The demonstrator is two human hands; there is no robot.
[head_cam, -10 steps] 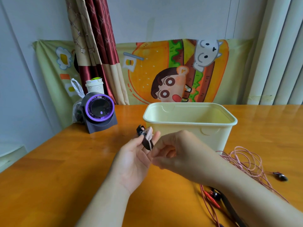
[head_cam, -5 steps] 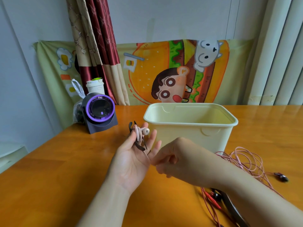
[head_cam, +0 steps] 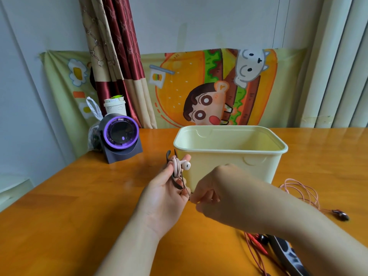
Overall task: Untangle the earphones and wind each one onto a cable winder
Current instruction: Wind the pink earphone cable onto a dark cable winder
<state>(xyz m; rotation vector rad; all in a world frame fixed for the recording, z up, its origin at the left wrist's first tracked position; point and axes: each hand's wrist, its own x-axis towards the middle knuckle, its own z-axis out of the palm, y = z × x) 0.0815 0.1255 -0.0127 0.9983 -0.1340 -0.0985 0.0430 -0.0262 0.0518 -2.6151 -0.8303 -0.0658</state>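
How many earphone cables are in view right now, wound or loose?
3. One wound pink cable on the winder in the left hand; one loose pink cable on the table right of the tub; one red cable near the right forearm, partly hidden.

Table (head_cam: 79, 206) is a warm orange-brown wood grain, and the tub (head_cam: 229, 164) is pale creamy yellow. The wound cable (head_cam: 176, 166) on the black winder (head_cam: 168, 156) is soft pink with a white earbud (head_cam: 186, 165). The loose cable (head_cam: 298, 190) on the right is the same pink, next to a red cable (head_cam: 256, 248). The gadget (head_cam: 121, 132) at the back is dark grey with a purple ring. Curtain (head_cam: 119, 56) is maroon and beige with a stitched lattice. The cloth (head_cam: 199, 86) behind is light green with an orange cartoon burger print.
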